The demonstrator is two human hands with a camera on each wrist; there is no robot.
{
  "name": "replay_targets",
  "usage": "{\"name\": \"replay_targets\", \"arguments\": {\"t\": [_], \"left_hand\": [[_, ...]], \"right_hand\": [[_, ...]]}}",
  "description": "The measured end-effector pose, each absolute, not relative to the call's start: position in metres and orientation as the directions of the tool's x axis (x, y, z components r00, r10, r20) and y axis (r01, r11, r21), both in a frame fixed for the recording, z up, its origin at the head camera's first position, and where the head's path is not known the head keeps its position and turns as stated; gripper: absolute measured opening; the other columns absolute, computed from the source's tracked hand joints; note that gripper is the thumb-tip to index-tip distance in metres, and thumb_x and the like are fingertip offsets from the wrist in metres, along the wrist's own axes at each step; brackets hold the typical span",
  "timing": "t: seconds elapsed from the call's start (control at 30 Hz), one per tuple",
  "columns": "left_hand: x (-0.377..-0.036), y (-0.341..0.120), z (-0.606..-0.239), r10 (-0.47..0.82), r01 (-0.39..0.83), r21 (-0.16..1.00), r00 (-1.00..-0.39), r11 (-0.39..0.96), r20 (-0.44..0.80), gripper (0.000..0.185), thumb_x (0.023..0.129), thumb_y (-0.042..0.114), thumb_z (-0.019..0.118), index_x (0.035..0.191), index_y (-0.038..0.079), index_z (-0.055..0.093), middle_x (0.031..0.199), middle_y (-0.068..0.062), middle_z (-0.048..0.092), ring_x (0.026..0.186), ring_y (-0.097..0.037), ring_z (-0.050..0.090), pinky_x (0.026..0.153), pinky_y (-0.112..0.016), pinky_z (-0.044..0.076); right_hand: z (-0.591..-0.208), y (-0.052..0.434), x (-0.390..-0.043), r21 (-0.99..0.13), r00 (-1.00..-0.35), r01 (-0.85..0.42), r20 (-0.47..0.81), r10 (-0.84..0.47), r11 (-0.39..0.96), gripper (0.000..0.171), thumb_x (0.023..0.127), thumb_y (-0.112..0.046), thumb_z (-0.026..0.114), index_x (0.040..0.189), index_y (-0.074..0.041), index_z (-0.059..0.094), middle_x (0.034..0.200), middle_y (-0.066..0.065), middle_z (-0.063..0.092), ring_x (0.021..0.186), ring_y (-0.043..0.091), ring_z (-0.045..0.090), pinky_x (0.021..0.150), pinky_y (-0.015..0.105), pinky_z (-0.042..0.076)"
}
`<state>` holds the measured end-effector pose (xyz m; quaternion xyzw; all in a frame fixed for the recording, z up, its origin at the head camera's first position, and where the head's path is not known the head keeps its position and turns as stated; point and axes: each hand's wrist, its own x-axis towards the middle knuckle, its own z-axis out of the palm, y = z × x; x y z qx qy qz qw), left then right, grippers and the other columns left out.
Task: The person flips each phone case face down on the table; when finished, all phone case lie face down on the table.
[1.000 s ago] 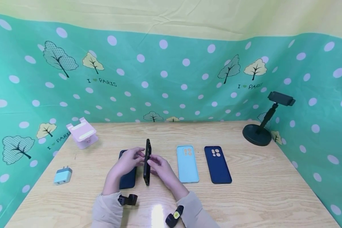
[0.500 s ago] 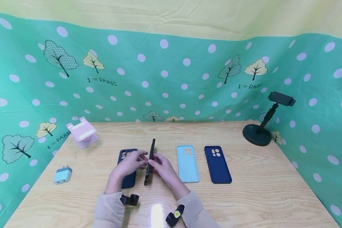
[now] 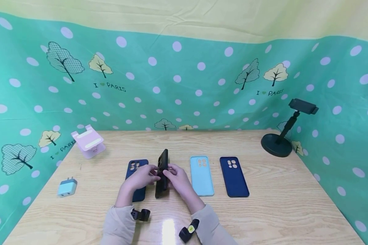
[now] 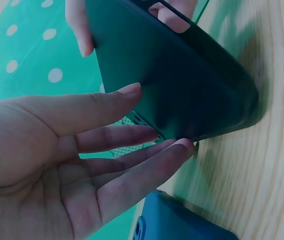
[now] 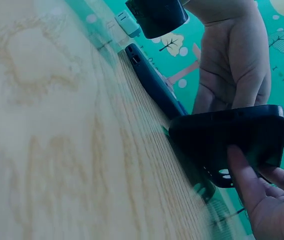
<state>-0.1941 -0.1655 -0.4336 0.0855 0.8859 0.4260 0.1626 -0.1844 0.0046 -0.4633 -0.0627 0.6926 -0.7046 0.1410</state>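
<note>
In the head view both hands hold a black phone case on its long edge at the middle of the table, tilted. My left hand pinches its left side; the left wrist view shows the thumb on the case's smooth back and the fingers at its edge. My right hand grips the other side, its thumb pressing the inside of the case in the right wrist view. Light shows through the camera holes. Under the left forearm lies a dark blue phone case, partly covered.
To the right lie a light blue phone case and another dark blue phone case. A pink stand and a blue-white charger plug are at left. A black phone holder stands at back right, near the curtain.
The black case has turned from nearly edge-on so its broad face and camera area show. My left hand has shifted right, uncovering the camera end of the dark blue case beneath.
</note>
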Motion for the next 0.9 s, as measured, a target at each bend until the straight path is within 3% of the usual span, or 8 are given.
{"name": "replay_targets", "arguments": {"t": [0.17,0.5,0.9], "left_hand": [[-0.194,-0.167,-0.436,0.287,0.040,0.756,-0.937,0.654,-0.199,0.038,0.089,0.003,0.064,0.121,-0.014,0.056,0.097,-0.020,0.067,0.080,-0.023,0.068,0.069,-0.033,0.059],[-0.195,-0.167,-0.435,0.255,0.057,0.693,-0.949,0.719,-0.187,0.040,0.090,0.005,0.064,0.123,-0.015,0.055,0.096,-0.017,0.067,0.074,-0.017,0.065,0.069,-0.032,0.056],[-0.194,-0.167,-0.435,0.229,0.043,0.660,-0.953,0.750,-0.198,0.039,0.090,0.003,0.063,0.124,-0.015,0.055,0.093,-0.014,0.066,0.076,-0.017,0.065,0.068,-0.032,0.054]], "right_hand": [[-0.463,0.007,-0.185,-0.994,-0.957,0.100,-0.106,-0.271,0.035,0.038,0.095,-0.014,0.056,0.130,0.003,0.055,0.120,0.027,0.064,0.095,0.028,0.070,0.065,0.035,0.061],[-0.468,0.020,-0.192,-0.947,-0.961,0.080,-0.156,-0.228,0.311,0.035,0.095,-0.011,0.058,0.125,0.007,0.058,0.108,0.022,0.069,0.081,0.024,0.071,0.059,0.029,0.060],[-0.465,0.022,-0.192,-0.904,-0.970,0.090,-0.175,-0.170,0.417,0.024,0.089,-0.008,0.067,0.106,0.008,0.066,0.085,0.011,0.069,0.055,0.011,0.064,0.050,0.026,0.057]]}}
